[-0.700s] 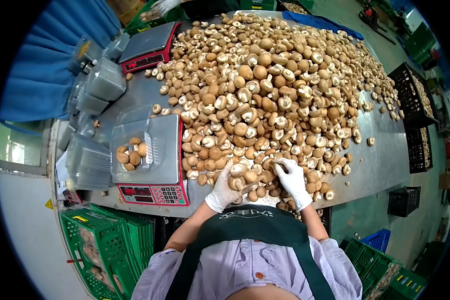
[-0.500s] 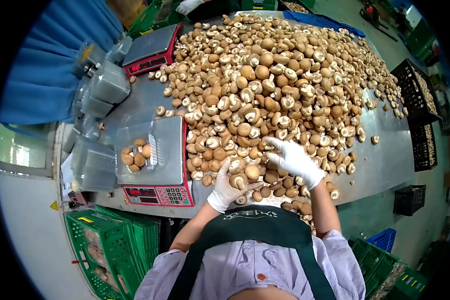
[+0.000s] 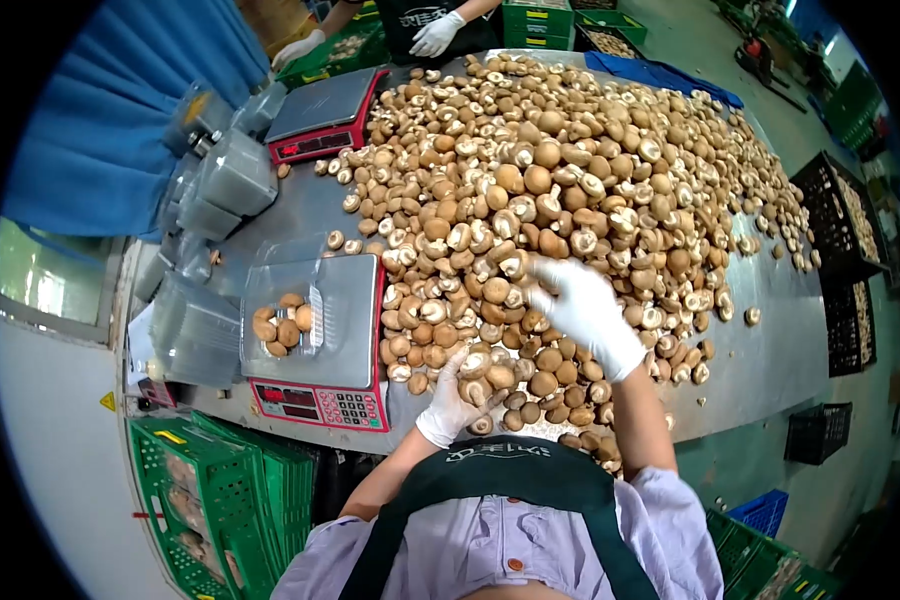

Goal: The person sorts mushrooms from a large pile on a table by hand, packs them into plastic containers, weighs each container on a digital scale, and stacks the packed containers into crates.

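Across the metal table, loose mushrooms lay in a broad heap; by far the most of them were untrayed. At its near edge the left hand was half curled, thumb and fingers around a few picked mushrooms. The right hand was over the heap, blurred, fingers partly spread among the caps; couldn't tell if it had hold of one. Left of the heap, about half a dozen mushrooms lay in a clear tray on the near scale, lid side up, so that tray looked only part filled. Display lit, too small to read. Beyond: stacked clear trays, a far scale, a co-worker's gloved hand. Below the table, a green crate held what looked like finished packs.
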The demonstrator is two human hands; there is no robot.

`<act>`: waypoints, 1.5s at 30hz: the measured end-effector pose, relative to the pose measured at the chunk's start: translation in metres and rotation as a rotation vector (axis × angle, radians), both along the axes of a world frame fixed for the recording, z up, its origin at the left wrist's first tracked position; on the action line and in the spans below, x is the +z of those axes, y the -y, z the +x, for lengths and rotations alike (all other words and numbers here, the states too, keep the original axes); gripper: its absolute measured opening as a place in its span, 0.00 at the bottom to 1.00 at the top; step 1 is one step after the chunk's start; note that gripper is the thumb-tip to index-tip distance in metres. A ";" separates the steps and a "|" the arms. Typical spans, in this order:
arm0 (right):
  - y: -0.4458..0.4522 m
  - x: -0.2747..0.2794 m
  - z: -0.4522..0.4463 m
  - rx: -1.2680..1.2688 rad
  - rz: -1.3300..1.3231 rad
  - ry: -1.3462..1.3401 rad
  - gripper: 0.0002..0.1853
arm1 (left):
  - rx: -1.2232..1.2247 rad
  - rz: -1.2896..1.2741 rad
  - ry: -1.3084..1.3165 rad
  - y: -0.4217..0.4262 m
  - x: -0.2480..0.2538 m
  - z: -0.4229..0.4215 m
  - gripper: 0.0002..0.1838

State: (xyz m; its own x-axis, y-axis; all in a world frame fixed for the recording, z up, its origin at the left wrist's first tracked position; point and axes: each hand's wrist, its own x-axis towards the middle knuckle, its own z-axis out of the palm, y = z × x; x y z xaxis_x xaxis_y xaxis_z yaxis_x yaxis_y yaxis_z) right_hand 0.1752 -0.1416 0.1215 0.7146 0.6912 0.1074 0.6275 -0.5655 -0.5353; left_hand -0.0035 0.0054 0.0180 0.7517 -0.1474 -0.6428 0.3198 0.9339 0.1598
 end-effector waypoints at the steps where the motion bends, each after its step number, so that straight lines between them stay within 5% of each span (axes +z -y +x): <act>1: 0.006 -0.009 -0.009 0.057 -0.115 -0.153 0.19 | 0.014 -0.005 -0.004 0.001 -0.001 -0.001 0.30; 3: 0.011 -0.034 -0.029 0.070 -0.411 -0.129 0.21 | -0.038 -0.046 -0.001 0.002 -0.002 -0.002 0.30; 8: 0.007 -0.109 -0.057 -0.116 -0.346 -0.030 0.52 | -0.137 -0.141 0.141 0.011 -0.023 0.003 0.31; 13: 0.011 -0.126 -0.053 -0.151 -0.045 -0.041 0.45 | -0.067 0.004 -0.079 0.015 0.029 0.009 0.29; 14: 0.012 -0.124 -0.052 -0.180 -0.027 -0.105 0.41 | -0.078 0.166 0.117 0.012 -0.004 -0.003 0.29; 16: 0.016 -0.121 -0.045 -0.187 -0.031 -0.199 0.37 | 0.021 -0.278 0.121 0.003 0.003 0.002 0.29; 17: 0.017 -0.117 -0.044 -0.197 -0.019 -0.225 0.35 | 0.028 -0.278 0.125 0.004 -0.006 0.000 0.29; 20: 0.019 -0.121 -0.047 -0.184 -0.018 -0.170 0.33 | -0.020 0.217 0.285 0.005 -0.042 -0.006 0.35; 24: 0.016 -0.121 -0.054 -0.211 -0.025 -0.074 0.32 | 0.016 0.094 0.316 0.012 -0.004 -0.008 0.41; 25: 0.014 -0.119 -0.056 -0.212 -0.008 -0.036 0.33 | -0.009 0.055 0.494 0.016 0.000 -0.006 0.41; 27: 0.012 -0.137 -0.059 -0.211 -0.035 0.119 0.33 | -0.071 0.497 0.748 0.016 -0.007 -0.004 0.35; 29: 0.003 -0.151 -0.055 -0.215 -0.041 0.169 0.32 | -0.119 0.913 0.657 0.014 -0.003 -0.013 0.26; 34: 0.002 -0.134 -0.051 -0.244 -0.060 -0.026 0.30 | 0.050 0.114 0.208 -0.005 0.010 -0.001 0.18; 36: 0.001 -0.102 -0.052 -0.352 -0.140 -0.178 0.28 | 0.041 0.151 0.374 -0.035 0.000 -0.007 0.17; 40: 0.025 -0.104 -0.042 -0.319 0.471 -0.656 0.22 | 0.380 0.558 0.309 -0.089 0.065 -0.035 0.16; 45: 0.045 -0.103 -0.042 -0.325 1.032 -1.205 0.27 | 0.695 2.027 -0.153 -0.174 0.090 -0.043 0.15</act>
State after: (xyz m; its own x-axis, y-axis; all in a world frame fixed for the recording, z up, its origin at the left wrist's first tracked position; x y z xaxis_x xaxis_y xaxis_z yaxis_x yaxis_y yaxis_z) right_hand 0.1335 -0.1864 0.0181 0.8171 0.4948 -0.2959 -0.4841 0.3101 -0.8182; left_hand -0.0470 0.1796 0.1085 0.3068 0.8464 0.4352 0.1942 -0.5033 0.8420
